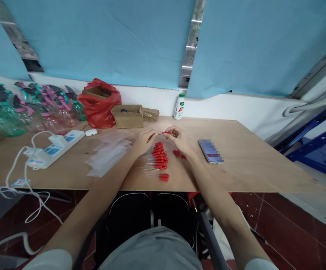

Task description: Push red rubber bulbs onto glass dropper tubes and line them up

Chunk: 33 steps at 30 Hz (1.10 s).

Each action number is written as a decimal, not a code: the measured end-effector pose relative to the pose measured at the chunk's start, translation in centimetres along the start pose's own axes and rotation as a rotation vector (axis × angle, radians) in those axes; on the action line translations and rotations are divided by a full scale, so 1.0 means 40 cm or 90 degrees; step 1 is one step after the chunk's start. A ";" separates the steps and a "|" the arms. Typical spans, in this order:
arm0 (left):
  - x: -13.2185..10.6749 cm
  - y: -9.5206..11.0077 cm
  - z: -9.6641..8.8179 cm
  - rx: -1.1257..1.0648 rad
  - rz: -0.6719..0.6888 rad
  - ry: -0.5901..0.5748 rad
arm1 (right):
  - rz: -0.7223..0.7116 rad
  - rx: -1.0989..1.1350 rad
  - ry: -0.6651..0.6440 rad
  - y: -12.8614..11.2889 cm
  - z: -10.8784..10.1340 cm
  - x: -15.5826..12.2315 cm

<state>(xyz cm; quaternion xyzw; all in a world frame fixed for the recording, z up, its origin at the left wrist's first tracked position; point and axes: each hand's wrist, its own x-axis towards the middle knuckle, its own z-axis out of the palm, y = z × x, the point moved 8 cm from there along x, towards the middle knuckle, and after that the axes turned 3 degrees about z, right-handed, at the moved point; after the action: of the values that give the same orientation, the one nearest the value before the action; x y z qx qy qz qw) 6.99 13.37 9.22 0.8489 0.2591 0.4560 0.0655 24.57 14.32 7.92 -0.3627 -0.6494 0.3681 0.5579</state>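
Note:
Above the table's middle, my right hand (179,139) pinches a red rubber dropper bulb (166,132) in its fingertips. My left hand (145,141) is closed just left of it, fingertips close to the bulb's end; a small pale bit shows at them, too small to make out. Below the hands lies a column of glass droppers (159,159) with red bulbs, their clear tubes pointing left. A few loose red bulbs (176,152) lie beside my right wrist. Clear plastic bags (106,153) are spread left of my left forearm.
A phone (211,151) lies right of my right hand. Behind are a white bottle (179,107), a cardboard box (127,117) and a red plastic bag (102,108). A power strip (54,150) with cables and several spray bottles (47,108) occupy the left side.

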 end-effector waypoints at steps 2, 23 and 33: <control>0.001 0.005 -0.002 -0.005 0.007 0.007 | 0.009 0.020 0.007 0.004 0.011 -0.001; -0.004 -0.024 0.001 -0.071 -0.032 0.016 | -0.036 -0.058 0.035 0.004 0.019 -0.019; -0.002 -0.019 0.008 -0.076 -0.017 -0.021 | -0.032 -0.099 0.008 0.009 0.027 -0.024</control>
<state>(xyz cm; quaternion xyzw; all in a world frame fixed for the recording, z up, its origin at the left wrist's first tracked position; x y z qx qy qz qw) 6.93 14.02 8.73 0.8476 0.2414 0.4555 0.1261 23.64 13.56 7.03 -0.3908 -0.6811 0.3005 0.5414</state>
